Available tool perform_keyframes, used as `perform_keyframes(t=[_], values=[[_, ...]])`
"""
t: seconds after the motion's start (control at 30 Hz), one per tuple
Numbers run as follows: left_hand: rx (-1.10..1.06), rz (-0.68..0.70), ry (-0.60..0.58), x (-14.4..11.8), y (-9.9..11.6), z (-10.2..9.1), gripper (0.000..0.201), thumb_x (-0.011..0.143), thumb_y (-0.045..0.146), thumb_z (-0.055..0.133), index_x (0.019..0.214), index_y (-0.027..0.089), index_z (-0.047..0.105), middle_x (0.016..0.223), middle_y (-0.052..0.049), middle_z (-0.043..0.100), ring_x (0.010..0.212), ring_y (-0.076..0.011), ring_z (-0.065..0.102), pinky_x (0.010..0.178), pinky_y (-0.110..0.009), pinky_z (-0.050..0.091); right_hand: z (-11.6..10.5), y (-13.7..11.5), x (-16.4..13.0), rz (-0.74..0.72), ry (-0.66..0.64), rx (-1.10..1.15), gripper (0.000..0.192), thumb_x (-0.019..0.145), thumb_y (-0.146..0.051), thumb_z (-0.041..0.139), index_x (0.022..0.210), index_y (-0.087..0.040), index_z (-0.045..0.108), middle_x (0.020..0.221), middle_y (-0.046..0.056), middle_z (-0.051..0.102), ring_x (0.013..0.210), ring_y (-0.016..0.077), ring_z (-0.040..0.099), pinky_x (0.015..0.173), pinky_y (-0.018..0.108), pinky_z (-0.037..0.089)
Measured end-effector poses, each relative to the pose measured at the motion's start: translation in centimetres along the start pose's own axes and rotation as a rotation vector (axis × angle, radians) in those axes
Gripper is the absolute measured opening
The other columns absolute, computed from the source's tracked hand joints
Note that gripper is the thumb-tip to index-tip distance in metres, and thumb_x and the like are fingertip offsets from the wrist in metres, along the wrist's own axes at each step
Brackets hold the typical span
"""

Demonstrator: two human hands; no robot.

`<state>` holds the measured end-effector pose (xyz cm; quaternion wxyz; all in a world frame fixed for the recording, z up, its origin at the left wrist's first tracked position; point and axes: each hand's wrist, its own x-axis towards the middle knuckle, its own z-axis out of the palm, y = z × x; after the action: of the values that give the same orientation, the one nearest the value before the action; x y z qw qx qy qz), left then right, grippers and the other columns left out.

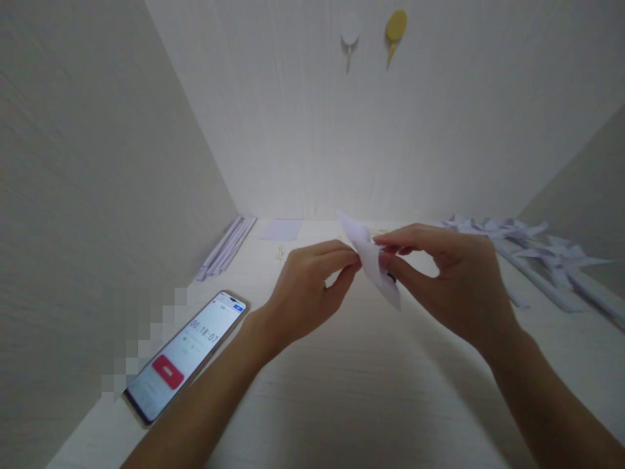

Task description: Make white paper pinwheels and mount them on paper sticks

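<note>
A small white piece of paper (365, 251), bent into a curve, is held up above the table in front of me. My left hand (312, 277) pinches its left side between thumb and fingertips. From the right, my right hand (446, 273) grips the same paper, with thumb and fingers closed at its face. A small dark spot shows beside the right thumb, too little of it visible to name. Below and behind the hands lies the pale wood-grain table (342, 391). Small golden pieces (280, 253), perhaps fasteners, rest beyond my left hand.
A phone (188, 355) showing a running timer lies at the left. Behind it are several rolled paper sticks (227, 251) and a flat paper square (281, 229). Folded paper pinwheels (556, 257) with sticks lie at the right. Two hooks (396, 27) are on the back wall.
</note>
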<state>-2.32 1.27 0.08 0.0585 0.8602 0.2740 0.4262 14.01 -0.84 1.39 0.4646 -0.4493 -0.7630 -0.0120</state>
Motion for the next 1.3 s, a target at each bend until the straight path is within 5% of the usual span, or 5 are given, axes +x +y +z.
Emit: perform_keyframes(t=[0.6, 1.3], values=[[0.020, -0.008, -0.001, 0.1, -0.4, 0.6, 0.017, 0.074, 0.006, 0.046, 0.074, 0.014, 0.061, 0.076, -0.004, 0.064, 0.070, -0.0102, 0.057, 0.064, -0.019, 0.043, 0.4, -0.8, -0.4, -0.061, -0.080, -0.218, 0.024, 0.066, -0.014, 0.055, 0.089, -0.015, 0.060, 0.086, 0.008, 0.065, 0.079, 0.0208, 0.059, 0.071, 0.034, 0.046], [-0.016, 0.005, 0.025, 0.2, 0.1, 1.2, 0.018, 0.076, 0.008, 0.043, 0.074, 0.014, 0.060, 0.076, -0.006, 0.063, 0.071, -0.0113, 0.057, 0.063, -0.021, 0.044, 1.1, -0.8, -0.8, -0.168, -0.036, -0.446, 0.018, 0.073, -0.013, 0.043, 0.085, -0.013, 0.057, 0.086, 0.010, 0.061, 0.079, 0.0213, 0.056, 0.065, 0.032, 0.043]])
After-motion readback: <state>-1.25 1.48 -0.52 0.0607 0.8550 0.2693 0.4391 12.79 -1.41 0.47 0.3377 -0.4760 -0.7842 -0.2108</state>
